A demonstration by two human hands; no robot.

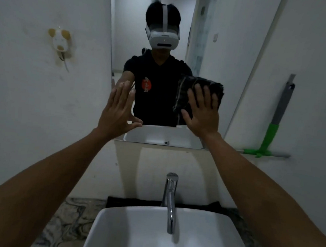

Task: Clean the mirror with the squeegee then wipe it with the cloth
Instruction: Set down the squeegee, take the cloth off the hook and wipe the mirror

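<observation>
Two hands at the tall rectangular wall mirror (155, 107). Right hand (202, 116), fingers spread, presses the dark folded cloth (199, 85) flat on the glass; left hand (118, 108) open, empty, braced. Green-handled squeegee (269, 138) is parked against the wall. Wiping step; next: sweep the cloth across.
</observation>
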